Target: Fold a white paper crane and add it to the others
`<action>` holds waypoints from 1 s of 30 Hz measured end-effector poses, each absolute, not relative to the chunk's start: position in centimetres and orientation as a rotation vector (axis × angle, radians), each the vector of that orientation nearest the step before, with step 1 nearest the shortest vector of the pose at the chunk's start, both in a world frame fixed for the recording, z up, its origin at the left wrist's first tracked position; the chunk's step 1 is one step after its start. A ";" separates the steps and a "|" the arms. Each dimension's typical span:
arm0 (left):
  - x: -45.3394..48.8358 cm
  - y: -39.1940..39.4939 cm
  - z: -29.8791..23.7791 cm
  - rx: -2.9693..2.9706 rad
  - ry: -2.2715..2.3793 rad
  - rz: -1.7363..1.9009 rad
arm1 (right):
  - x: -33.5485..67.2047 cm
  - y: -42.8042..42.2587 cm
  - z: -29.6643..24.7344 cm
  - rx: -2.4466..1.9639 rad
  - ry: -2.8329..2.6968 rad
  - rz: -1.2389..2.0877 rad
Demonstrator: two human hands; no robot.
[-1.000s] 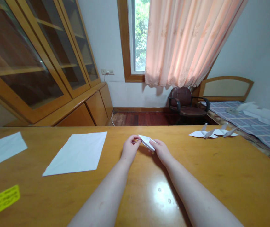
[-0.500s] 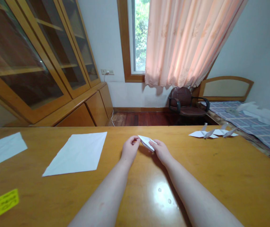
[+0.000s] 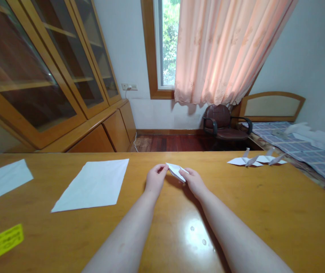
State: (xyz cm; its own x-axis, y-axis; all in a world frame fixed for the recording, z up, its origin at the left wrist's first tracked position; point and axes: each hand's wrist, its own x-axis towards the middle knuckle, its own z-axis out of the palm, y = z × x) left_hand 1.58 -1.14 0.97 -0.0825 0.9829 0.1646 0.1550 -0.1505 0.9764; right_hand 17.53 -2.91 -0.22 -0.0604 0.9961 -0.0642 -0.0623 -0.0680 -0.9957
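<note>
A small piece of folded white paper (image 3: pixel 175 170) is held just above the table, in the middle of the view. My right hand (image 3: pixel 193 179) grips its right end, thumb on top and fingers underneath. At the pointed left end, my left hand (image 3: pixel 156 179) is closed, its thumb and index finger pinching the tip. The paper is layered and comes to a point at the upper left. Two folded paper cranes (image 3: pixel 256 160) stand at the far right of the table, their wings spread.
On the wooden table (image 3: pixel 264 212) lie a large white sheet (image 3: pixel 96 185) left of my hands and another sheet (image 3: pixel 4 182) at the far left. A yellow label (image 3: pixel 1 244) is at the lower left. Beyond stand a cabinet (image 3: pixel 94 127), a chair (image 3: pixel 222 121) and a bed (image 3: pixel 301 140).
My left hand has shifted very slightly at the paper's pointed end. The right hand and the other things look unmoved.
</note>
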 end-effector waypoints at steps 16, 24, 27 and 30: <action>1.6 -0.5 0.0 1.340 1.318 1.305 | 17.4 -2.8 -0.4 -1.227 -1.201 1.302; 1.5 -0.1 -0.8 1.324 1.323 1.302 | 17.5 -2.6 -1.1 -1.233 -1.260 1.280; 1.5 -0.2 -0.7 1.307 1.328 1.298 | 17.5 -2.7 -1.0 -1.229 -1.249 1.289; 1.6 -0.2 -0.5 1.294 1.311 1.307 | 17.4 -2.8 -0.8 -1.221 -1.244 1.293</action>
State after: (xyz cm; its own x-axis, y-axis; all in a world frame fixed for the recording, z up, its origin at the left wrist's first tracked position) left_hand 1.59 -0.24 -0.46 -0.0980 0.9908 0.0932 0.0964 -0.0838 0.9918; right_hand 17.42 -2.78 -0.78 -0.0692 0.9963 -0.0515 0.0125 -0.0508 -0.9986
